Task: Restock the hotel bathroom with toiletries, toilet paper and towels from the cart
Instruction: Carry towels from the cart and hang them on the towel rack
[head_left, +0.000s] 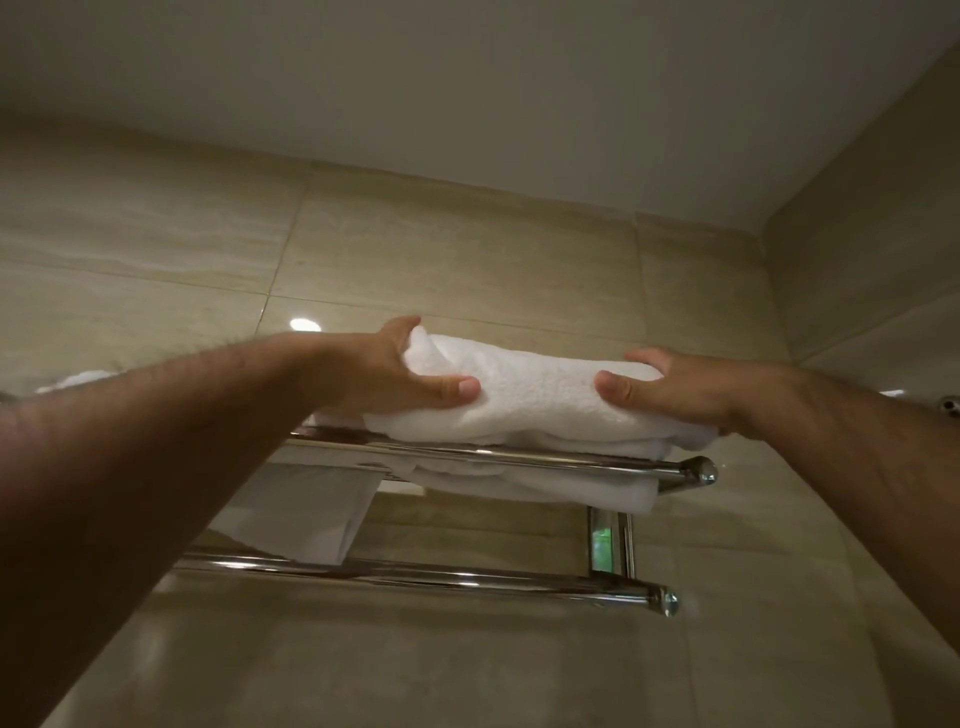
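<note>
A folded white towel (530, 389) lies on top of the chrome wall rack (597, 464), above my head height. My left hand (395, 374) grips its left end, thumb on the front and fingers behind. My right hand (670, 387) grips its right end the same way. Under it, on the rack's shelf, lies another folded white towel (597, 488). A further white towel (306, 514) hangs below the shelf at the left, behind my left forearm.
The rack's lower chrome bar (467, 579) juts out toward me with a round end cap. Beige tiled walls meet in a corner (769, 291) at the right. The white ceiling is close above. Something white (83, 379) shows at far left.
</note>
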